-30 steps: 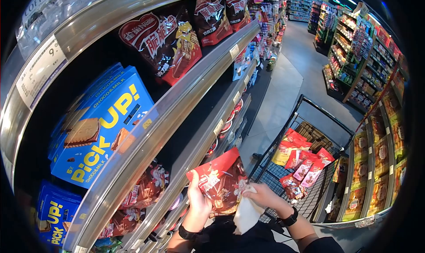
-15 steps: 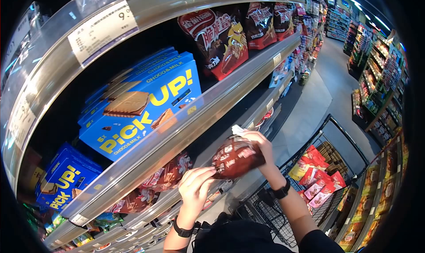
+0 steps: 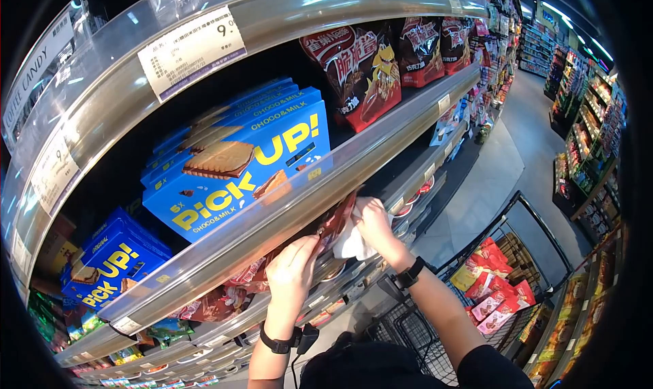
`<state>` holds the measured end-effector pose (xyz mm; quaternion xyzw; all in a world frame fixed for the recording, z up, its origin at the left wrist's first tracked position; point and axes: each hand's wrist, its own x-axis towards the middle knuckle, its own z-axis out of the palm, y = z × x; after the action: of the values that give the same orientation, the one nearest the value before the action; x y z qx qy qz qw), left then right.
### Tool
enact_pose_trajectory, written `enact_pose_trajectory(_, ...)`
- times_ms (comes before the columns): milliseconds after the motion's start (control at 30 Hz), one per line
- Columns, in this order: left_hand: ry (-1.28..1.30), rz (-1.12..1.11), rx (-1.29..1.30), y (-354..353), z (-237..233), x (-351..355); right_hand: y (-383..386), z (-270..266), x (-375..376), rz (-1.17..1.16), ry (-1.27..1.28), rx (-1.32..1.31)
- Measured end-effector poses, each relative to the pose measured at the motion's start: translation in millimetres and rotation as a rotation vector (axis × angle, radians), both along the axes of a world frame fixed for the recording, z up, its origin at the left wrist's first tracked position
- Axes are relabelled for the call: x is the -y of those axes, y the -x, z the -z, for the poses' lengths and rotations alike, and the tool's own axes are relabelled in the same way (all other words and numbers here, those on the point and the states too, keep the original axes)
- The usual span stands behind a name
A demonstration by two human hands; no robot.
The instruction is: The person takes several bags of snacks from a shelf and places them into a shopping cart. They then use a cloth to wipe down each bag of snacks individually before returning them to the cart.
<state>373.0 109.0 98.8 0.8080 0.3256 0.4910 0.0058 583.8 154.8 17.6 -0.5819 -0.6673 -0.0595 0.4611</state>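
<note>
At the shelf below the blue boxes, a brown snack bag [image 3: 338, 220] is partly tucked under the shelf edge. My left hand [image 3: 292, 263] has its fingers closed on the bag's near edge. On the bag's other side, my right hand [image 3: 373, 222] is closed around a white cloth [image 3: 352, 243], which hangs down below the fingers. Left of my left hand, more brown and red snack bags [image 3: 214, 302] lie on that lower shelf.
Blue Pick Up biscuit boxes [image 3: 238, 164] and red-brown snack bags [image 3: 360, 76] fill the shelf above, behind a clear front lip. To my right stands a black wire shopping cart [image 3: 544, 253] with red and pink snack packs [image 3: 493, 287]. An aisle floor [image 3: 500, 151] runs ahead.
The brown bag has moved from in front of the shelf, left and in toward the lower shelf. My right hand came left with it, and the white cloth now hangs into view.
</note>
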Motion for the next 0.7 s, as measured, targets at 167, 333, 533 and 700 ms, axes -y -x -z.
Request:
enact_pose_trajectory(167,0.094,-0.145,0.041,4,7,-6,-23,5,4,-0.162,0.132,0.042)
enact_pose_trajectory(333,0.004,-0.259,0.027,-4,14,-22,-35,-4,21,0.004,-0.350,-0.934)
enact_pose_trajectory(533,0.156,-0.271,0.070,-8,21,-25,-63,-40,52,-0.062,-0.050,-1.002)
enact_pose_trajectory(700,0.171,-0.247,0.174,-5,30,-2,-45,-24,35,-0.283,0.282,-0.686)
